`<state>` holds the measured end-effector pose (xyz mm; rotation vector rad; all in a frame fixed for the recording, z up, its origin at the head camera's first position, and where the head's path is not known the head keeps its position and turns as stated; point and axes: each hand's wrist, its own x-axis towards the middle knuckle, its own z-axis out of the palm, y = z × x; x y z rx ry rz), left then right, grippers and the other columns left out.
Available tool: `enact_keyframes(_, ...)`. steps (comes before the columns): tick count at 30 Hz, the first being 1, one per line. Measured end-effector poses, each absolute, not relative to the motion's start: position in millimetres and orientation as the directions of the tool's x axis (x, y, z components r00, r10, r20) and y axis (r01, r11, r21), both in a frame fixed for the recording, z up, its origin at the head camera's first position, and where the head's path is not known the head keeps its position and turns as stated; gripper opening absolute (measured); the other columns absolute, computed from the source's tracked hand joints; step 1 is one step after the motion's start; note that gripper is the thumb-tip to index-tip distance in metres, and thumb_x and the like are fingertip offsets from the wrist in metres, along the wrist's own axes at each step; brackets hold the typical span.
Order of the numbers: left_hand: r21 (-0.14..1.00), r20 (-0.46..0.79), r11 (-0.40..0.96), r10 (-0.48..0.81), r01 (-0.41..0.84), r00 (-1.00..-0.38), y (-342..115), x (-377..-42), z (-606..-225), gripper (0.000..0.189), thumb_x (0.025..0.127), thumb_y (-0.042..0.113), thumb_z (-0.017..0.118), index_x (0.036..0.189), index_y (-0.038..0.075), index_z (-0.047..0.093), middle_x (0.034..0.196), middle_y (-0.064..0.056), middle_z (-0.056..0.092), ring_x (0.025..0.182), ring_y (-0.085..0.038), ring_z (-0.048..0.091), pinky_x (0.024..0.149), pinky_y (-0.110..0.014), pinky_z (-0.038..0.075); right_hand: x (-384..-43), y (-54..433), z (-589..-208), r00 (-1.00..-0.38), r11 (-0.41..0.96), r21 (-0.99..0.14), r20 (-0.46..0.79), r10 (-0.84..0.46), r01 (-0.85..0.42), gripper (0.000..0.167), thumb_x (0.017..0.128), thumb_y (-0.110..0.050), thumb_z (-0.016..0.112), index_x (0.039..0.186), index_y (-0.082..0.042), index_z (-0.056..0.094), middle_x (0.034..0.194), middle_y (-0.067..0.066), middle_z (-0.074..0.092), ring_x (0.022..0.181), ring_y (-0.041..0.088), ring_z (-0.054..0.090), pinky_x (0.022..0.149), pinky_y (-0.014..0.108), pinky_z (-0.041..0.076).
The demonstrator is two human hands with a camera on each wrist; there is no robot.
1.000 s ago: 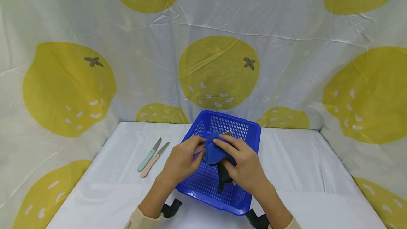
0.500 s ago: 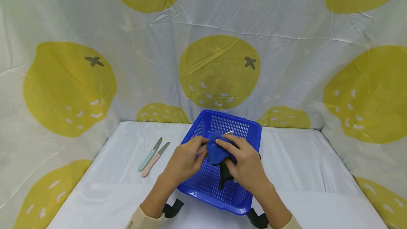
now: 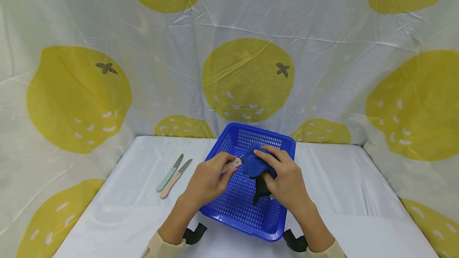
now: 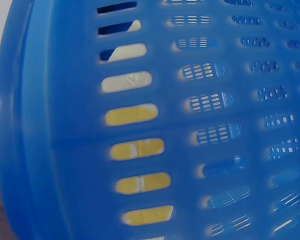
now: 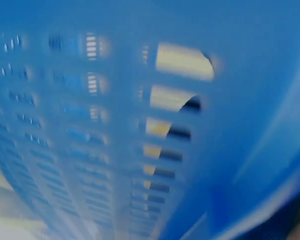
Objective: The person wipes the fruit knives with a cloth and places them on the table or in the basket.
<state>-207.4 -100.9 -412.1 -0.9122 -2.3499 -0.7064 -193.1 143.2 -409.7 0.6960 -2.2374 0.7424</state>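
Over the basket, my left hand [image 3: 206, 180] pinches the pale pink handle of a knife [image 3: 232, 164] between thumb and fingers. The knife's blade runs into a bunched blue cloth [image 3: 256, 162], which covers nearly all of it. My right hand [image 3: 283, 174] grips this cloth, fingers on top and thumb below. A black piece [image 3: 261, 190] shows beneath the right palm. Under the hands stands a blue plastic basket [image 3: 233, 222] with slotted walls. Its wall fills the left wrist view [image 4: 75, 150] and the right wrist view [image 5: 250, 100], where both hands' work is hidden.
Left of the basket, two knives lie side by side on the white-covered table [image 3: 118, 194], one with a mint handle [image 3: 165, 180] and one with a pink handle [image 3: 170, 186]. Behind the table hangs a lemon-print curtain [image 3: 247, 23].
My right hand has slid right with the cloth, baring the front of the knife's handle and the base of its blade. The blade tip that stuck out earlier is now hidden.
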Motion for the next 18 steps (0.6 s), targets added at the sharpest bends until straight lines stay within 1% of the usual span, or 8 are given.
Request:
enact_keyframes(3,0.286,0.622,0.632,0.449,0.72,-0.641,-102,-207,-411,0.023,0.097,0.018,0.073,0.116,0.01,0.064,0.104,-0.002,0.071,0.075,-0.009,0.068,0.066,-0.022,0.058,-196,150,-409,-0.636,0.71,-0.315,0.734,-0.24,-0.63,0.054,0.081,0.001,0.081,0.131,-0.019,0.072,0.135,0.009,0.066,0.116,0.033,0.066,0.089,0.049,0.061)
enact_keyframes(8,0.29,0.622,0.628,0.449,0.722,-0.641,-103,-207,-409,0.022,0.097,0.019,0.073,0.115,0.011,0.064,0.104,0.0,0.071,0.076,-0.009,0.068,0.067,-0.022,0.058,-201,163,-408,-0.652,0.732,-0.338,0.734,-0.189,-0.592,0.056,0.08,0.003,0.081,0.131,-0.019,0.072,0.136,0.011,0.065,0.123,0.036,0.063,0.093,0.053,0.059)
enact_keyframes(10,0.301,0.609,0.632,0.449,0.714,-0.654,-103,-208,-409,0.022,0.097,0.02,0.073,0.116,0.011,0.064,0.104,0.0,0.071,0.077,-0.008,0.068,0.068,-0.022,0.058,-202,168,-408,-0.664,0.738,-0.355,0.729,-0.165,-0.574,0.056,0.081,0.003,0.081,0.132,-0.018,0.071,0.137,0.011,0.065,0.127,0.038,0.061,0.097,0.055,0.057)
enact_keyframes(14,0.344,0.588,0.634,0.43,0.693,-0.685,-105,-208,-408,0.023,0.097,0.019,0.073,0.117,0.011,0.065,0.106,-0.001,0.072,0.08,-0.008,0.069,0.071,-0.021,0.059,-203,178,-406,-0.684,0.738,-0.399,0.72,-0.116,-0.545,0.055,0.083,0.002,0.08,0.133,-0.018,0.07,0.138,0.012,0.064,0.128,0.037,0.06,0.099,0.056,0.055)
enact_keyframes(18,0.367,0.595,0.632,0.405,0.683,-0.694,-107,-208,-408,0.025,0.095,0.019,0.075,0.117,0.01,0.066,0.106,-0.002,0.073,0.082,-0.009,0.069,0.071,-0.021,0.06,-202,184,-400,-0.683,0.724,-0.428,0.726,-0.081,-0.541,0.056,0.083,0.001,0.08,0.134,-0.019,0.07,0.137,0.012,0.064,0.128,0.036,0.061,0.1,0.057,0.054)
